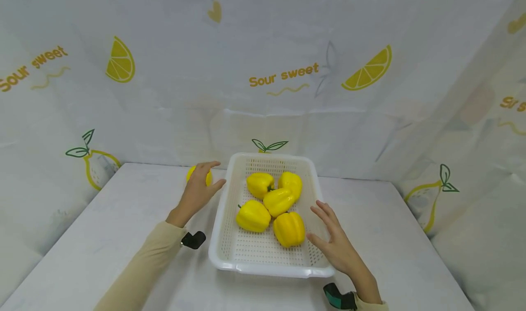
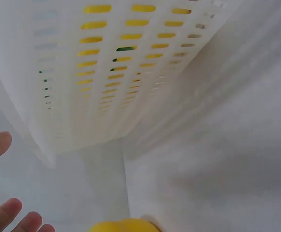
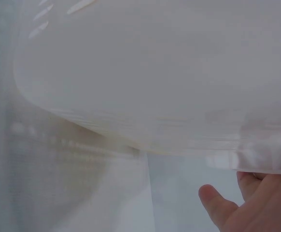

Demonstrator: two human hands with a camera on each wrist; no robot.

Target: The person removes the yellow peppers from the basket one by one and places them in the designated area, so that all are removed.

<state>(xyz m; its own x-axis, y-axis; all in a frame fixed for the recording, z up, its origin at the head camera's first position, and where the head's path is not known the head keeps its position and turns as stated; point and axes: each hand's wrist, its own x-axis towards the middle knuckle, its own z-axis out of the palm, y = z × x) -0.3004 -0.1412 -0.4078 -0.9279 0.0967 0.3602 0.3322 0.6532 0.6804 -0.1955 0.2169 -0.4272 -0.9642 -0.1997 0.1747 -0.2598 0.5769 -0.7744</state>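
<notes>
A white plastic basket [image 1: 271, 271] with slotted walls holds several yellow bell peppers [image 1: 253, 216], lying loosely in its middle. My left hand [image 1: 199, 190] is at the basket's left rim, thumb and fingers spread and nothing gripped. Partly hidden behind that hand, another yellow object [image 1: 191, 172], round like the peppers, lies on the table outside the basket. My right hand [image 1: 339, 245] is at the right rim, its fingers loosely bent over the edge. In the right wrist view its fingers [image 3: 210, 198] come close to the rim; I cannot tell whether they touch it.
The basket stands on a white table [image 1: 135, 210] that meets a white curtain [image 1: 164, 119] printed with lemons at the back and sides. Dark wrist devices [image 1: 193, 240] sit on both forearms.
</notes>
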